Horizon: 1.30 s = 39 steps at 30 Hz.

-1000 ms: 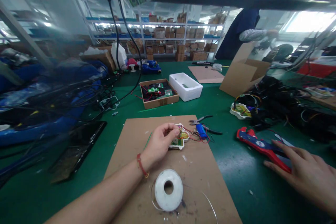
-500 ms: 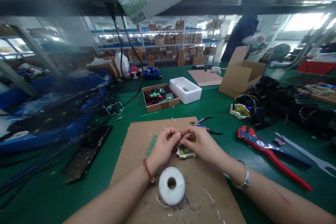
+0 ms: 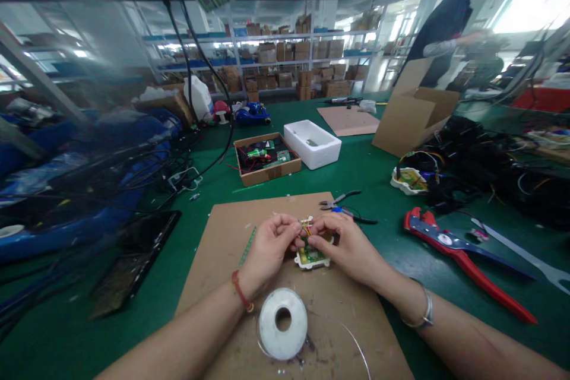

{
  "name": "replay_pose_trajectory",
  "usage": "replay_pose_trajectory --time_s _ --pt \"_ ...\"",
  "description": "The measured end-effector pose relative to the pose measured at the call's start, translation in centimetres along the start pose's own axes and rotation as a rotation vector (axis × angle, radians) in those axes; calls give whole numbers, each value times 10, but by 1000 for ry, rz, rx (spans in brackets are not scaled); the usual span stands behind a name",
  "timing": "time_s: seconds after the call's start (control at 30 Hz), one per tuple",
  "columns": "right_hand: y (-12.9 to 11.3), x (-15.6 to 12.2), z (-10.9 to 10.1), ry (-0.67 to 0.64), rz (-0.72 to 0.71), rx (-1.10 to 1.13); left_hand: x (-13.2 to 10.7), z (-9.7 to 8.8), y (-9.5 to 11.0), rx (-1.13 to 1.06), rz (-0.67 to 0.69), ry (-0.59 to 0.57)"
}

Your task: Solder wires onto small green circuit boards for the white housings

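Observation:
Both hands meet over a small white-framed green circuit board [image 3: 312,258] lying on a brown cardboard mat [image 3: 289,285]. My left hand [image 3: 269,249] pinches the thin red and yellow wires [image 3: 305,225] rising from the board. My right hand [image 3: 345,246] is closed with its fingertips on the same board and wires. A white solder spool [image 3: 282,323] lies just in front of my wrists, its loose strand curling to the right.
Small cutters [image 3: 342,205] lie at the mat's far edge. A red-and-blue crimping tool [image 3: 463,258] and a metal strip [image 3: 516,252] lie to the right. Behind are a cardboard tray of boards [image 3: 265,160], a white foam box [image 3: 312,143], an open carton [image 3: 412,113] and tangled cables [image 3: 481,166]. A person stands at back right.
My right hand left the crimping tool on the right and joined the left hand at the circuit board. The board now lies slightly nearer, with both hands pinching at its wires.

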State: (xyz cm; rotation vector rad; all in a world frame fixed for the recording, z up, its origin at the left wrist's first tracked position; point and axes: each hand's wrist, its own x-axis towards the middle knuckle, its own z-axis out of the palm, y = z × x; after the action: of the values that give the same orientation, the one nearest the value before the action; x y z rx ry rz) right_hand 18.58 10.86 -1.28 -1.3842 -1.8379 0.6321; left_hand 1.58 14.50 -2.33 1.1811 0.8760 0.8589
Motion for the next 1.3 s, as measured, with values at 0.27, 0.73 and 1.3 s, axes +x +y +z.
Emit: replay_pose_trajectory --time_s 0.27,0.73,1.3 --pt "0 -1 2 54 -28 4 -2 0 16 141 52 16" --pt "-3 -4 3 97 -62 3 -4 3 12 298 127 -6" --pt "6 -21 -12 -64 -26 221 -109 -16 35 1209 247 -458"
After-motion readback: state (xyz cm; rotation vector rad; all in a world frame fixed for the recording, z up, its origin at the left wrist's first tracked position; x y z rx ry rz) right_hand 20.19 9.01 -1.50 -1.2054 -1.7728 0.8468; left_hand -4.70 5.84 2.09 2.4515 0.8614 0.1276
